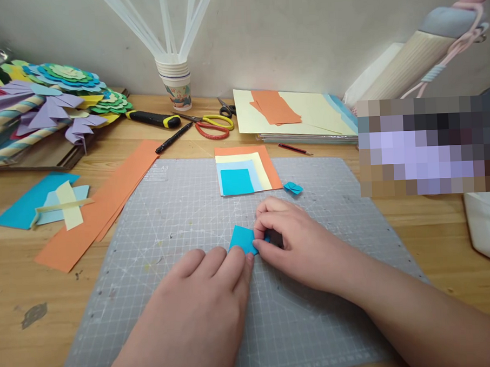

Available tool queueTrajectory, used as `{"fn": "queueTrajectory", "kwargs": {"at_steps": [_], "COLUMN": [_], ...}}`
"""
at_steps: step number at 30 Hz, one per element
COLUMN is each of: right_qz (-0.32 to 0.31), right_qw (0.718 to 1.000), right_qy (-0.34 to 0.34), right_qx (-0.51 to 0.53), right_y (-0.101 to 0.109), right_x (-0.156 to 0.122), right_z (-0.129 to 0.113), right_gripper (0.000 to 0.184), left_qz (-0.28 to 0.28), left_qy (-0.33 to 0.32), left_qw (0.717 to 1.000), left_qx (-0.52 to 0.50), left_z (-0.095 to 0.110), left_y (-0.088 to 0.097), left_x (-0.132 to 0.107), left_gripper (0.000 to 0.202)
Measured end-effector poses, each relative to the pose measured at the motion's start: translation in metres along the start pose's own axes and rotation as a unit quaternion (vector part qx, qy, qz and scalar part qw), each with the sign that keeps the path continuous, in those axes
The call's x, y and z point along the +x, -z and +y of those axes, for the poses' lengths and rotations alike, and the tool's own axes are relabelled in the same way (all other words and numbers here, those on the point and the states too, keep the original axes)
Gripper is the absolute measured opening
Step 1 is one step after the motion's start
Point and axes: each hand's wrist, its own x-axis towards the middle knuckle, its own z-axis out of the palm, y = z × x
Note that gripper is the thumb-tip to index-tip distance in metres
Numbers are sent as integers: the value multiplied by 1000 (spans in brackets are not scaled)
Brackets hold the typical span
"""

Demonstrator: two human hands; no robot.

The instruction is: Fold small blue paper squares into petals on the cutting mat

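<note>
A small piece of blue paper [242,239] lies on the grey cutting mat [168,208] between my hands. My left hand [209,293] is closed over its near edge, with the fingertips pressing it down. Thumb and forefinger of my right hand [286,238] pinch its right side, where part of the paper is hidden behind the fingers. A little folded blue paper piece [293,188] rests just beyond my right hand. Farther back on the mat sits a layered stack of paper squares, orange [273,171], yellow, light blue and, on top, a blue square [236,181].
Left of the mat lie orange paper strips [103,206] and blue paper [35,206]. Along the back are a utility knife [153,119], a black pen [174,138], scissors [214,125], a paper cup [176,92] with white sticks, and a paper stack [306,102]. Paper flowers [58,99] fill the back left.
</note>
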Motion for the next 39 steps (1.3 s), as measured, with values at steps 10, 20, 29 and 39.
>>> {"fn": "queueTrajectory", "kwargs": {"at_steps": [10,20,29,39], "right_qz": [1,7,4,2], "right_qw": [1000,1000,1000,1000], "right_qy": [0,5,5,5], "right_qx": [0,-2,-7,-3], "right_y": [-3,-3,-3,-2], "right_x": [1,1,0,1], "right_z": [1,2,2,1], "right_gripper": [14,15,15,15], "left_qz": [26,-25,-7,-7], "left_qy": [17,-4,0,25], "left_qw": [999,1000,1000,1000], "left_qx": [-40,15,-14,5], "left_z": [1,4,1,7], "left_y": [-4,6,5,9], "left_x": [-4,2,0,0], "left_gripper": [41,41,44,39]}}
